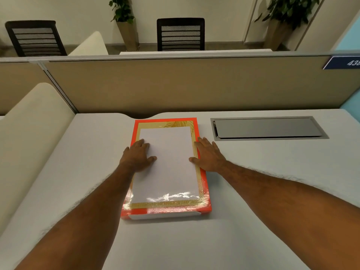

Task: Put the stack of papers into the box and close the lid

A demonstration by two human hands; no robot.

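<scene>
Both hands (138, 155) (208, 155) flank papers (167, 164) atop box (204, 208), no grip.

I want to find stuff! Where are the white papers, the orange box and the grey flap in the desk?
papers (169, 162), head view, middle of the top sheet.
orange box (203, 184), head view, its right rim.
grey flap (266, 128), head view, centre of the flap.

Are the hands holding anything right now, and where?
Both hands rest flat at the paper stack's side edges, left hand and right hand; nothing is gripped or lifted.
</scene>
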